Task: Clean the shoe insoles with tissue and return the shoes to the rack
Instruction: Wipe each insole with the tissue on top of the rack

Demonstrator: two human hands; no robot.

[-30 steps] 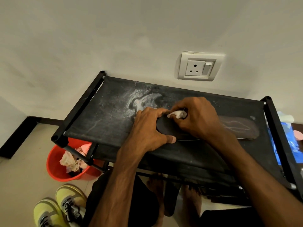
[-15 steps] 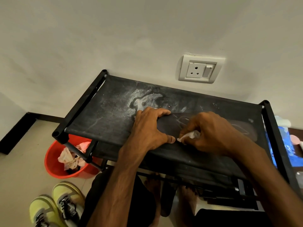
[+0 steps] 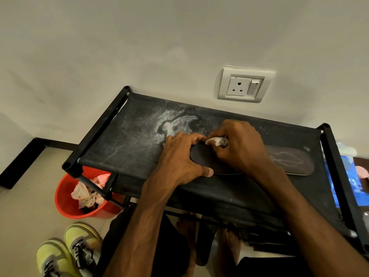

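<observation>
Dark flat shoe insole (image 3: 199, 158) is lying flat on the top shelf of the black fabric-and-tube shoe rack (image 3: 129, 144), on its right half, going by my remote feed. Left hand (image 3: 179, 158) has its fingers arched over the insole's left end and the thumb pressed along the near edge, so it's gripping that end down on the rack. Right hand (image 3: 241, 146) is pinching a small crumpled white tissue (image 3: 216, 141) between thumb and curled fingers, with the wad touching the insole right beside the left fingertips. The insole's right end sticks out past the right wrist and has chalky squiggles on it. White powdery smear (image 3: 173, 124) is on the rack top just behind the left hand. Round red plastic bucket (image 3: 63, 204) sits on the floor under the rack's left front corner with crumpled pinkish-white tissues (image 3: 85, 194) inside. Pair of yellow-green sneakers (image 3: 81, 234) is on the floor in front of the rack's left side
</observation>
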